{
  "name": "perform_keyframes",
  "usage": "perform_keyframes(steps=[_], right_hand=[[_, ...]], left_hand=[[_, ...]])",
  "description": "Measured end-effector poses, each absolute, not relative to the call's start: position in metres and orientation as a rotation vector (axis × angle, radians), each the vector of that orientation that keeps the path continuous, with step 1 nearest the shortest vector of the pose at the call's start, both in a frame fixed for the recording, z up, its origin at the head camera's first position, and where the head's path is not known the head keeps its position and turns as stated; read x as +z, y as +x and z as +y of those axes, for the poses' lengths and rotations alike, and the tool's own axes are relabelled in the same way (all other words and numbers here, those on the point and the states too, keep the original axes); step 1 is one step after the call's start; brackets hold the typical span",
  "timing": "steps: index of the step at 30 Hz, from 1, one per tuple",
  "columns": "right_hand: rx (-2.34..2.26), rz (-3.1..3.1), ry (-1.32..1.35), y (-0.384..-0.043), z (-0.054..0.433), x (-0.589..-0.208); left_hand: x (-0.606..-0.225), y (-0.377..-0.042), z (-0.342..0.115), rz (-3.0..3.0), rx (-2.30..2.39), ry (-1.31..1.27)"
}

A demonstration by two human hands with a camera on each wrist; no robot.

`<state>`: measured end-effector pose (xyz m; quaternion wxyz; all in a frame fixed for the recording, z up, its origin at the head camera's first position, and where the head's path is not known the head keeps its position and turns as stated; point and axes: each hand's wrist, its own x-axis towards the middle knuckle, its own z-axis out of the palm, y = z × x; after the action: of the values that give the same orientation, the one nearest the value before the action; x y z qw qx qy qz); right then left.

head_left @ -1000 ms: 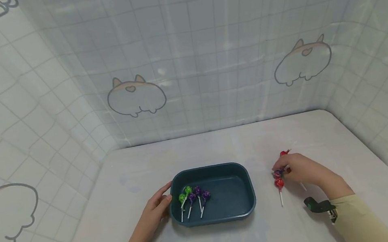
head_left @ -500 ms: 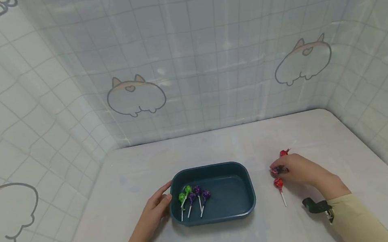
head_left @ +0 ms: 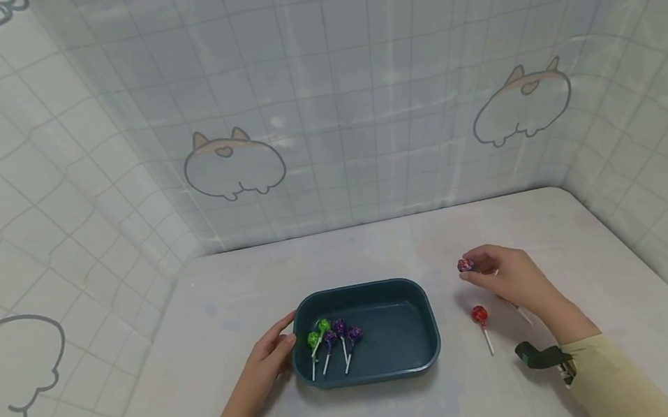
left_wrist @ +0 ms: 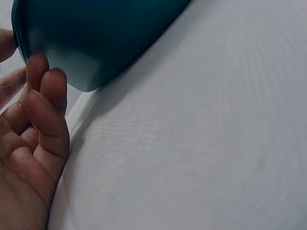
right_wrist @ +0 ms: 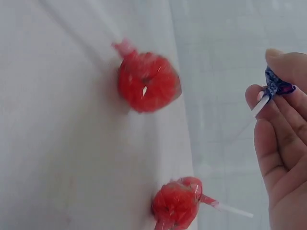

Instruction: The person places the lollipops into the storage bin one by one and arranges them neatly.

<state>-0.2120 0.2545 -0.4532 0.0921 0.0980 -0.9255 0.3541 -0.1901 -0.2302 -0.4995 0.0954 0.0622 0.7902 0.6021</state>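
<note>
My right hand (head_left: pixel 510 277) pinches a lollipop (head_left: pixel 465 265) between thumb and fingertips, raised over the table. Its wrapper (right_wrist: pixel 273 84) is dark blue and purple in the right wrist view, and a short part of the white stick shows below. Under that hand lies a red lollipop (head_left: pixel 480 316), stick toward me; a second white stick (head_left: pixel 523 315) is partly covered by the hand. My left hand (head_left: pixel 268 361) rests at the left side of a dark teal bin (head_left: pixel 406 373), its fingers (left_wrist: pixel 53 91) against the outer wall. Green lollipops (head_left: pixel 323 326) and purple lollipops (head_left: pixel 354 335) lie inside the bin's left part.
The white table (head_left: pixel 371 253) ends at a grid-patterned curtain (head_left: pixel 378 160) behind, with more of it at both sides. Red lollipops (right_wrist: pixel 148 81) appear close up in the right wrist view. A dark wrist camera (head_left: pixel 540 354) sits at the right cuff.
My right hand has lifted the lollipop off the table and moved it slightly away from me. The red lollipop nearby has shifted a little. The left hand and bin stay put.
</note>
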Motion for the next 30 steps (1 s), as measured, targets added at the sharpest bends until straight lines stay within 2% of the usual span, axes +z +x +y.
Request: perform_keyframes(steps=[8, 20, 30], right_hand=[[1.295, -2.709, 0.252, -0.2128, 0.2571, -0.4522], [1.368, -2.729, 0.152, -0.2133, 0.2583, -0.4529], [1.414, -2.725, 0.187, -0.2129, 0.2574, -0.4530]], left_hand=[[-0.5024, -0.1923, -0.2313, 2.340, 1.782, 0.178], [-0.5043, -0.1915, -0.2319, 2.353, 1.768, 0.186], [-0.5058, -0.1925, -0.2340, 2.366, 1.760, 0.202]])
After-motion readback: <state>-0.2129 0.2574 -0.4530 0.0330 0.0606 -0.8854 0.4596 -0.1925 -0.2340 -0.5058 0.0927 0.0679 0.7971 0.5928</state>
